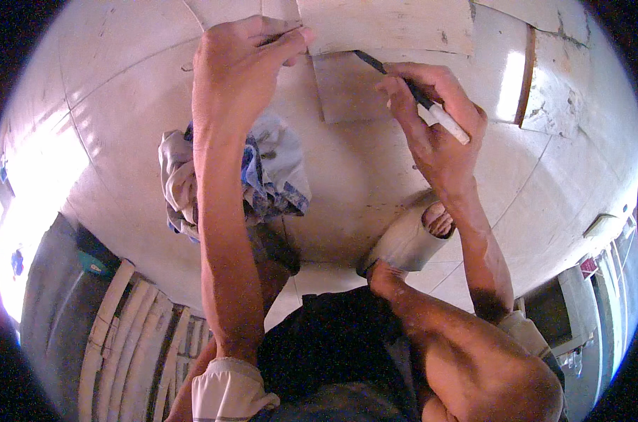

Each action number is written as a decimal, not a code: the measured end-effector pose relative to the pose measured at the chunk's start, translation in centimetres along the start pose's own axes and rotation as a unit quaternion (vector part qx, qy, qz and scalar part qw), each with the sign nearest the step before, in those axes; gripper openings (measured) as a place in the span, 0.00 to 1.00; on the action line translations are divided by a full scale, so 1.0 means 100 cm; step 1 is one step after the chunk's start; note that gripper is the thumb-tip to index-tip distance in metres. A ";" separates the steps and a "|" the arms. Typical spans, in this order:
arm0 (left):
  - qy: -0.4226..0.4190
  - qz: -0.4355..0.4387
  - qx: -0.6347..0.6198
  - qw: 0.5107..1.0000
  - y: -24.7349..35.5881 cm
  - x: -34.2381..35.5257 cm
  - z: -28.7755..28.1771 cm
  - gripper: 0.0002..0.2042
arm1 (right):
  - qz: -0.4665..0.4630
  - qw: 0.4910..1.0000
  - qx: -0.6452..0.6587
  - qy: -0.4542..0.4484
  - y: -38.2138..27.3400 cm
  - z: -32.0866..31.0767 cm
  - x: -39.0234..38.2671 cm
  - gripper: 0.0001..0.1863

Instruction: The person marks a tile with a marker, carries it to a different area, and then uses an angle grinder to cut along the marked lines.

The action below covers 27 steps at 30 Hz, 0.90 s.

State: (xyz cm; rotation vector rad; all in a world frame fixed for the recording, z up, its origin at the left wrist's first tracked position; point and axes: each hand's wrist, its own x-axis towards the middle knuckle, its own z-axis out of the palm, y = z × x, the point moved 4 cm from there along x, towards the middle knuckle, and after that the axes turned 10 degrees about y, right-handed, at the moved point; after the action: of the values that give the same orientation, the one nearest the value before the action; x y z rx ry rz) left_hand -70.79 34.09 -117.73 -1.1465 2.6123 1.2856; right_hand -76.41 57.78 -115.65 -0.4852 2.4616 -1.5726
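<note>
My right hand (442, 130) holds a slim pen-shaped tool (420, 96), black along its front and white at its rear end. Its dark tip points up and left, close to the lower edge of a pale flat board (389, 24). I cannot tell whether the tip touches that edge. To the left, my left hand (234, 70) is closed in a pinch near the board's left end. A thin dark line shows between its fingers, too small to name. Under my left forearm lies a crumpled white and blue cloth (280, 169) on the floor.
Pale tiles (132, 119) make up the floor. One foot in a light sandal (410, 239) rests below my right hand. At the right lies a worn pale panel (554, 98) with a brown edge. Several pale slats (118, 352) stand at the lower left.
</note>
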 end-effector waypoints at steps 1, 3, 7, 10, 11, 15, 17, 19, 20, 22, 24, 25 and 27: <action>-0.002 -0.003 0.007 1.000 0.002 -0.001 -0.001 0.18 | 0.012 1.000 0.000 0.011 0.003 -0.003 0.001 0.08; -0.002 0.011 0.019 1.000 0.005 -0.001 -0.002 0.18 | 0.023 1.000 -0.009 0.011 0.006 -0.009 0.002 0.08; -0.009 -0.015 0.003 1.000 0.010 -0.003 -0.002 0.18 | 0.037 0.999 -0.014 0.019 0.010 -0.024 0.006 0.07; -0.031 -0.031 0.025 0.999 0.010 0.000 -0.003 0.19 | 0.028 0.998 -0.010 0.054 0.017 -0.037 0.009 0.06; -0.031 -0.039 0.022 0.999 0.014 -0.001 -0.004 0.19 | 0.020 0.998 -0.009 0.062 0.019 -0.041 0.009 0.06; -0.037 -0.076 -0.001 0.996 0.019 -0.004 -0.004 0.21 | 0.064 0.995 0.014 0.080 0.027 -0.058 0.012 0.05; -0.042 -0.088 -0.004 0.995 0.020 -0.002 -0.003 0.21 | 0.084 0.993 0.022 0.083 0.029 -0.069 0.013 0.05; -0.042 -0.092 0.007 0.995 0.024 -0.001 -0.002 0.21 | 0.096 0.991 0.022 0.088 0.033 -0.078 0.015 0.05; -0.047 -0.096 0.018 0.994 0.028 -0.002 -0.002 0.21 | 0.102 0.990 0.021 0.091 0.034 -0.083 0.015 0.05; -0.054 -0.105 0.041 0.992 0.038 -0.004 -0.004 0.21 | 0.096 0.990 0.020 0.099 0.037 -0.090 0.017 0.06; -0.051 -0.113 0.041 0.991 0.041 -0.005 -0.004 0.20 | 0.101 0.989 0.020 0.105 0.039 -0.096 0.018 0.05; -0.049 -0.117 0.041 0.991 0.041 -0.005 -0.004 0.20 | 0.107 0.988 0.020 0.108 0.039 -0.099 0.019 0.05; -0.044 -0.120 0.036 0.991 0.038 -0.005 -0.003 0.20 | 0.111 0.986 0.027 0.120 0.041 -0.104 0.020 0.05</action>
State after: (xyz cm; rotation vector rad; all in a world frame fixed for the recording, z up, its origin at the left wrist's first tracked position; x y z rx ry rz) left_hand -72.69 35.63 -114.78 -1.3116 2.3526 1.1569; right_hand -82.32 67.45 -114.95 -0.0090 2.5269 -1.6825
